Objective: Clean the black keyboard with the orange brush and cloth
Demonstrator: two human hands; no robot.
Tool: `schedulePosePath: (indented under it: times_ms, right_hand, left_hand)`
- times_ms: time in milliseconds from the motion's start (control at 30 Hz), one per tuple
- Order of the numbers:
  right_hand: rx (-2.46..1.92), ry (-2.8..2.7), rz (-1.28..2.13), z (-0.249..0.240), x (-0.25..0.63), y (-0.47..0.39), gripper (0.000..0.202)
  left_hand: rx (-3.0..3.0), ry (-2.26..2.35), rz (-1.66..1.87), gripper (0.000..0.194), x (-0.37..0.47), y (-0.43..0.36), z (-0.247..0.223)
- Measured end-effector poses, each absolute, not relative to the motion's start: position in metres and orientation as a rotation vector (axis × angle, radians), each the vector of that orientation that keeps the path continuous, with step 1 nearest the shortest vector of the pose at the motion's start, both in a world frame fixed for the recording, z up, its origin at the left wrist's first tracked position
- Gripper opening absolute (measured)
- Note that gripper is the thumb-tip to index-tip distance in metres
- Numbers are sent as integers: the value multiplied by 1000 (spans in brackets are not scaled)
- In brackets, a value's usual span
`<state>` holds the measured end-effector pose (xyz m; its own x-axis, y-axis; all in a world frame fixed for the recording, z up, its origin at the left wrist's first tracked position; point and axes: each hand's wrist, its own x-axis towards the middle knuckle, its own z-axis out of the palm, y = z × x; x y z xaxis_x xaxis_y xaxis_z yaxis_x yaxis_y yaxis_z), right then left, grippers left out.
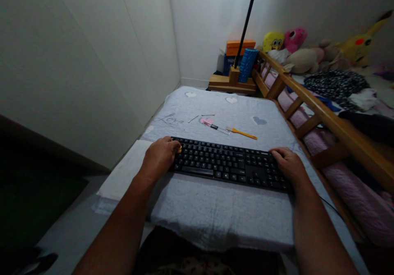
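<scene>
A black computer keyboard [227,164] lies across the cloth-covered table, turned so its space bar is toward me. My left hand [161,156] grips its left end, thumb on top near the edge keys. At the opposite end my right hand [287,166] is closed round the edge, thumb on top by the number pad. The fingers under both ends are hidden. Behind the keyboard lie a small yellow-handled brush [243,133], a thin tool with a black grip [214,127] and two thin white sticks, one of them a stick [193,119] lying slantwise.
Light blue cloth [215,213] with heart prints covers the table. White paper [126,168] lies at its left edge. A wooden bed rail [308,94] runs along the right, plush toys behind it. A black pole [247,20] on a wooden base stands beyond; a cable [331,207] trails right.
</scene>
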<state>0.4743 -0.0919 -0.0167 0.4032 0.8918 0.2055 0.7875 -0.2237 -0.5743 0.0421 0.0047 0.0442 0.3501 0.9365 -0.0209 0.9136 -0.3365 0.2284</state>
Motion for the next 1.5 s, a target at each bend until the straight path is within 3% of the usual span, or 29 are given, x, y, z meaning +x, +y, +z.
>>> schedulePosePath:
  times_ms: [333, 700, 1100, 1367, 1500]
  right_hand:
    - [-2068, -1411, 235, -17, 475, -91, 36]
    - [-2058, -1431, 229, -16, 475, -92, 36]
    - [-2062, -1426, 225, -16, 475, -91, 35]
    - [-2067, -1419, 230, -13, 472, -92, 35]
    - [-2071, -1415, 238, -14, 474, -92, 35]
  left_hand:
    - [2469, 1807, 63, 32, 35, 6, 47]
    - [2488, 1702, 280, 26, 47, 0, 46]
    - [2513, 1800, 142, 28, 45, 1, 49]
    - [2491, 1537, 387, 25, 56, -1, 41]
    - [2501, 1511, 308, 27, 59, -2, 40]
